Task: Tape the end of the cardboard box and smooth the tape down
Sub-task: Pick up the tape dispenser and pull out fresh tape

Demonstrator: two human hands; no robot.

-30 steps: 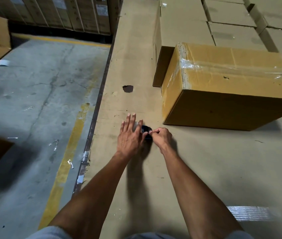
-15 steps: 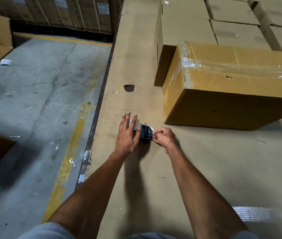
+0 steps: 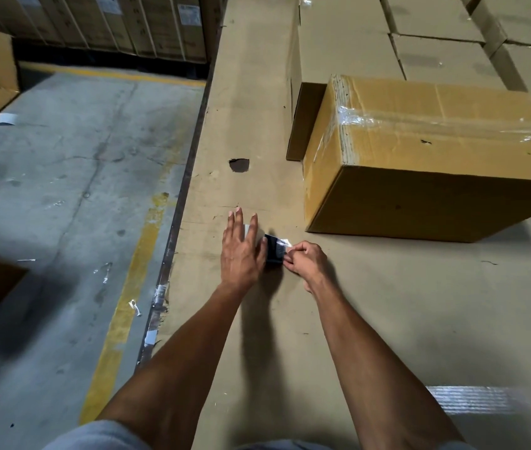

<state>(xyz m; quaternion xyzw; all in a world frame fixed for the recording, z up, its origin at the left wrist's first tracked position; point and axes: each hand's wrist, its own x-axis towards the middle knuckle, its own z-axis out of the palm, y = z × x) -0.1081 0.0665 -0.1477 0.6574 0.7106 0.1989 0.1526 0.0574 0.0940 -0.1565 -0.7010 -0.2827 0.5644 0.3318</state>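
Clear tape end (image 3: 285,243) now peeled from roll (image 3: 272,253); right grip (image 3: 303,259) pinching it, left grip (image 3: 241,251) steadying roll, fingers splayed. Cardboard box (image 3: 420,157) beyond grips, end untaped.

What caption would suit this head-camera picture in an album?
Left hand steadies a tape roll while right hand pinches its end, beside the cardboard box.

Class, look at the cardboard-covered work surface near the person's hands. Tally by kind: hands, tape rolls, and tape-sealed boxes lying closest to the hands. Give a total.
Hands: 2, left hand and right hand
Tape rolls: 1, tape roll between the hands
Taped boxes: 1, cardboard box
Total: 4
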